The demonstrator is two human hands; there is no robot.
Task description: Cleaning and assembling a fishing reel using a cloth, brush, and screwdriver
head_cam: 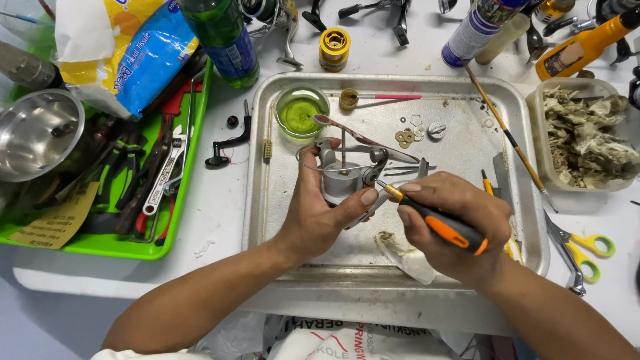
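White bench (220, 200), metal tray (527, 220) mid-frame. Left hand (317, 213) gripping grey reel body (343, 180); right hand (453, 227) closed on orange-and-black screwdriver (440, 223), shaft slanting up-left, tip touching reel.

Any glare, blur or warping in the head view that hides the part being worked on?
Head view: sharp at the centre, the fishing reel and screwdriver read clearly; soft sheen on the metal tray, no blown-out glare; wide-lens bending at the edges; light is even, with faint shadows under the left hand and right hand.
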